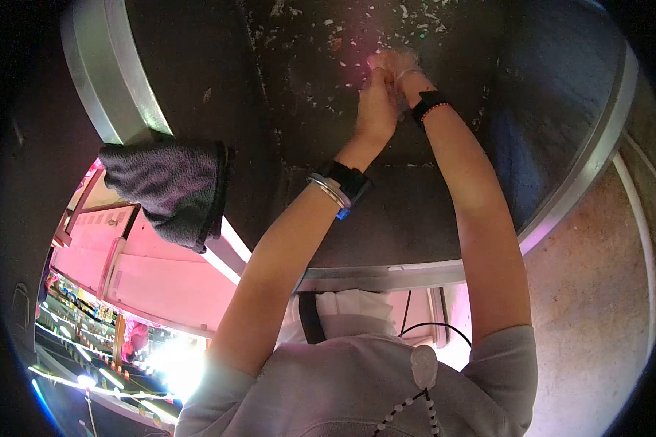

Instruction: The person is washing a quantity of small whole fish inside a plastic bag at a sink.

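Note:
My left hand [377,98] and my right hand [404,64] meet inside a dark, deep box with a metal rim [386,277]. Thin clear plastic [401,105] shows around and between them, perhaps a glove or a bag; its kind cannot be made out. The left fingers look closed against the right hand, on something too small and blurred to name. Haze and glare hide the right fingers. On my left wrist are a black watch [348,182] and a silver bangle [328,191]; a black band [428,105] circles the right.
Pale scraps [335,44] are scattered over the box's dark floor. A dark grey cloth [171,186] hangs over the rim at left. Beyond are pink panels [160,269] and bright lights [175,364]. A brownish surface [590,291] lies to the right.

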`<state>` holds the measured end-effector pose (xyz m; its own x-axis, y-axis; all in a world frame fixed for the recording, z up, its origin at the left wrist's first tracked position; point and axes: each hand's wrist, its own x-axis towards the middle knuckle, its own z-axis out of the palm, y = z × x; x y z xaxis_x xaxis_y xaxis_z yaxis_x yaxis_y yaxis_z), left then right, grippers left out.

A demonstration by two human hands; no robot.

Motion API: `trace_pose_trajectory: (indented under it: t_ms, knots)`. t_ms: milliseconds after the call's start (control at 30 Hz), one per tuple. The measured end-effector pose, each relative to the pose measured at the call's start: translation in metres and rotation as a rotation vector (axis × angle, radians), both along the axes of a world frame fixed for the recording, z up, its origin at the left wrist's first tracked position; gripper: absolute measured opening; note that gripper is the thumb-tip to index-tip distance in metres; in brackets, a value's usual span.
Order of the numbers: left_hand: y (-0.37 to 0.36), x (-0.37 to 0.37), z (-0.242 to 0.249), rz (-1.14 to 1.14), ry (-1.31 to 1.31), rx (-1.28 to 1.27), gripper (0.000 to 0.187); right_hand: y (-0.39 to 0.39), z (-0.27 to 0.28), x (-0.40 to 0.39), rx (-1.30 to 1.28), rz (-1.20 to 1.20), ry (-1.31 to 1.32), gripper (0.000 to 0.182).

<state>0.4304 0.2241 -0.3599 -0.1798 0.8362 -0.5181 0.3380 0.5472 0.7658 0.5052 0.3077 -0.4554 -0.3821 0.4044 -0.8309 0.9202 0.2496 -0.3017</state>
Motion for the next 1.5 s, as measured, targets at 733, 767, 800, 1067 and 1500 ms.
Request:
trace_pose_trajectory:
  t_ms: [733, 767, 800, 1067, 1500]
  knots:
    - [-0.003, 0.009, -0.004, 0.022, 0.022, 0.03, 0.017, 0.002, -0.008, 0.004, 0.101, 0.275, 0.087, 0.034]
    - [-0.002, 0.009, -0.005, 0.026, 0.025, 0.015, 0.018, 0.0, -0.012, 0.005, 0.096, 0.258, 0.045, 0.034]
    - [-0.001, 0.01, -0.006, 0.031, 0.029, 0.0, 0.018, -0.002, -0.013, 0.007, 0.096, 0.257, 0.044, 0.034]
    - [0.001, 0.007, 0.002, -0.001, 0.006, -0.024, 0.02, 0.001, 0.0, 0.004, 0.151, 0.351, 0.092, 0.023]
    - [0.0, 0.001, 0.002, 0.065, -0.003, 0.034, 0.019, 0.005, 0.007, -0.003, -0.035, 0.032, -0.125, 0.034]
